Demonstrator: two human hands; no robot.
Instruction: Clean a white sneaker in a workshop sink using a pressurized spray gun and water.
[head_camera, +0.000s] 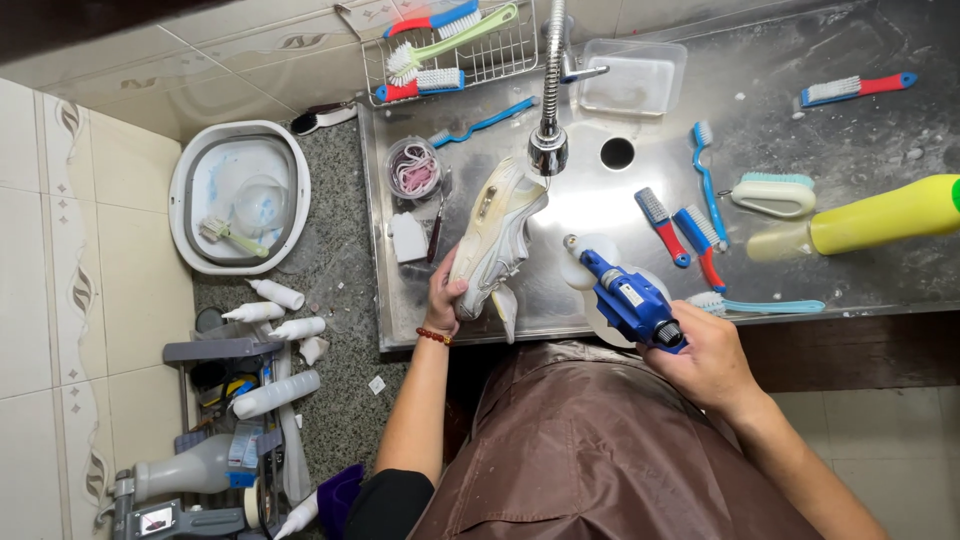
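Observation:
My left hand (443, 297) grips a white sneaker (495, 232) by its heel end, holding it up over the steel sink (640, 190) under the faucet head (549, 150). My right hand (705, 362) holds a blue and white powered scrubber tool (625, 295) at the sink's near edge. The tool's white round head (578, 262) points toward the shoe but sits a little apart from it. A beaded bracelet rings my left wrist.
Several brushes (858, 89) lie around the sink, with a yellow bottle (880, 215) at right and a clear tub (632, 76) at the back. A white basin (240, 195) and squeeze bottles (275, 295) stand on the left counter. A wire rack (450, 45) holds more brushes.

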